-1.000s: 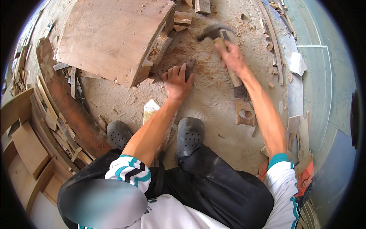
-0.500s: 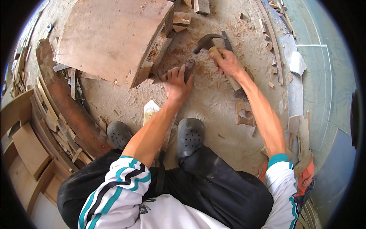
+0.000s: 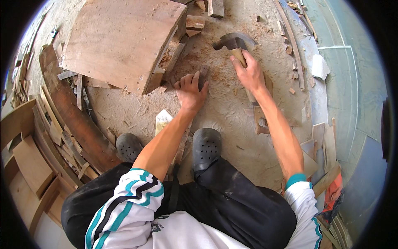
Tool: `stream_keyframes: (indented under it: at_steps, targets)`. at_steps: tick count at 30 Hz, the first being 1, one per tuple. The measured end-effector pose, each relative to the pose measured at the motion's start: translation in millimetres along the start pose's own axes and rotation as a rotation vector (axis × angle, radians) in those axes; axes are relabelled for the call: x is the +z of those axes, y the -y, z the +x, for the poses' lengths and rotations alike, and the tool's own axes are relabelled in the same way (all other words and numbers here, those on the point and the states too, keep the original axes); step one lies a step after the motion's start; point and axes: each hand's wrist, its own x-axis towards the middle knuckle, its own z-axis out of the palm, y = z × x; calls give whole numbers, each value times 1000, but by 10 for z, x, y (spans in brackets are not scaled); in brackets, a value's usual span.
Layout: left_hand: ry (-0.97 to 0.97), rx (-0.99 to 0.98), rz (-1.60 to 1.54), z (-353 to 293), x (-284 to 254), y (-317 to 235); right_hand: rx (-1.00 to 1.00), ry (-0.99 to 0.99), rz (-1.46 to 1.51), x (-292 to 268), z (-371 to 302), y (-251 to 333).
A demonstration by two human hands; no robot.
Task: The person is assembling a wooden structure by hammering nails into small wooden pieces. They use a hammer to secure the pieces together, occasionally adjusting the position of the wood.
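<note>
My right hand (image 3: 250, 72) is wrapped round the wooden handle of a claw hammer (image 3: 239, 57), whose dark head, blurred by motion, is up beyond my fingers. Lower and to the left, my left hand (image 3: 190, 92) closes over a short dark wood block (image 3: 203, 75), which pokes out past the thumb and fingers. Part of that block is hidden under the hand. Under and beside my right forearm lies a handsaw with a wooden grip (image 3: 260, 120), its blade largely covered by my arm and hand.
A big wooden box-like piece with a plywood top (image 3: 124, 41) stands at the far left, near my left hand. Sawdust and offcuts litter the concrete floor. A curved brown board (image 3: 89, 133) lies at left, glass sheets (image 3: 344, 95) at right. A white block (image 3: 320, 67) sits near the glass.
The hammer's head has shifted right and slightly up, and its angle has turned. My right hand has moved a little with it. My left hand keeps its place on the wood block.
</note>
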Motion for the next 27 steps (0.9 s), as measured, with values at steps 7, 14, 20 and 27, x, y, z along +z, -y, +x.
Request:
stream_keyframes:
  at_steps: [7,14,20,27]
  targets:
    - [-9,-2,-3,-11,-2,9,-308,-117,18,168,-593,180]
    - [-11,0,-10,-14,8,16,-200,37,-196,357,-637,74]
    - [-43,11,-13,-9,39,24,-298,-45,-32,392,-732,-3]
    - [-24,1,-20,-16,2,53,-302,-47,-107,340,-756,120]
